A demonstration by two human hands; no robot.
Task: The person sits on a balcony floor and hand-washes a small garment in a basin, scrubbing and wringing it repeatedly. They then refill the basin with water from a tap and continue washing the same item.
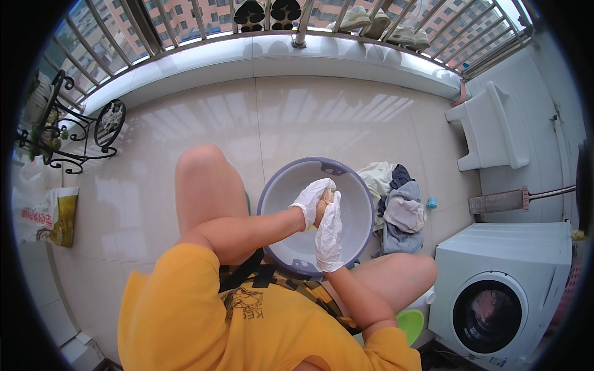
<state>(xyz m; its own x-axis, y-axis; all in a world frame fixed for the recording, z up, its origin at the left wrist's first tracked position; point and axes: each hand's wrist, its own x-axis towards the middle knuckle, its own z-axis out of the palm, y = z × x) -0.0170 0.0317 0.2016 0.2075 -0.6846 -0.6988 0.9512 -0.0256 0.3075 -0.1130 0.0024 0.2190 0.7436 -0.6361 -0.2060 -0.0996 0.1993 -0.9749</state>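
A round plastic basin [362,239] with a grey-purple rim stands on the floor between my bent knees. Over it, my left hand [313,197] and my right hand [329,239], both in thin white gloves, are pressed together around a bunched beige cloth [323,207]. Only part of the cloth shows between the gloves. The left hand is at its upper left side, the right hand below and to its right. A small yellow thing [311,228] shows just under the left wrist; I cannot tell what it is.
A clothes pile [403,211] lies right of the basin, near a small blue cap [431,202]. Farther right are a front-loading washing machine [501,246], a mop [499,202] and a white plastic stool [496,130]. A black metal plant stand [86,134] is left; a railing [199,21] runs ahead.
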